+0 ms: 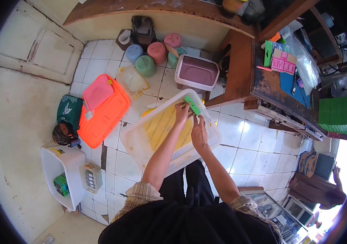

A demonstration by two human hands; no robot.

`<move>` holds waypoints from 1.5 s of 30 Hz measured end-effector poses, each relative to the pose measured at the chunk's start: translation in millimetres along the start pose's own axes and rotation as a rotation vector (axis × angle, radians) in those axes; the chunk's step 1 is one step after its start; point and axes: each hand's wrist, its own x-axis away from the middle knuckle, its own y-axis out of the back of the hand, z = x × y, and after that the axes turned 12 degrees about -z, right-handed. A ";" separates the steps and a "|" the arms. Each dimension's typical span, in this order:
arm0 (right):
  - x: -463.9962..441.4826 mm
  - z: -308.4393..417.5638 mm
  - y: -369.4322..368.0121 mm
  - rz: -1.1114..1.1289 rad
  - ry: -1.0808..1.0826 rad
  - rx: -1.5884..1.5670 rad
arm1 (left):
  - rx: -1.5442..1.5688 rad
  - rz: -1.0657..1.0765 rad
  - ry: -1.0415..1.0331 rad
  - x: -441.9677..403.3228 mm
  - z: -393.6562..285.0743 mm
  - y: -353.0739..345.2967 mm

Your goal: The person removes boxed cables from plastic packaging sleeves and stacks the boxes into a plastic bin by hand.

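Over the far end of a translucent plastic bin (212,140) I hold a small green box (192,105). The fingers of my left hand (182,114) are closed on its near left side. My right hand (199,131) has its fingertips on the box's lower end, thumb and fingers bent around it. Rows of yellow items (163,130) lie flat inside the bin, partly covered by my left forearm. Beside them, toward me, is a band of white ridged items (179,153).
An orange lid (107,118) with a pink lid (98,92) lies left. A white bin (68,162) holds green boxes (60,185). Coloured canisters (145,66) and a purple tub (198,72) stand ahead. A wooden desk (263,87) is at right; a person (320,191) stands by the doorway.
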 end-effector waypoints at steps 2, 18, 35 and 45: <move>-2.9 -1.4 -0.6 0.005 -0.002 -0.013 | 0.015 0.051 0.015 1.1 0.0 4.4; 46.6 -79.5 176.0 -0.324 -0.148 -0.701 | -0.019 0.164 -0.825 93.6 -25.5 54.6; 527.5 -426.7 49.1 0.771 -1.082 -0.083 | -1.561 0.387 -0.673 154.7 297.4 113.2; 472.8 -444.3 81.3 0.288 -1.347 -0.463 | -1.385 0.386 -0.429 138.1 318.3 55.4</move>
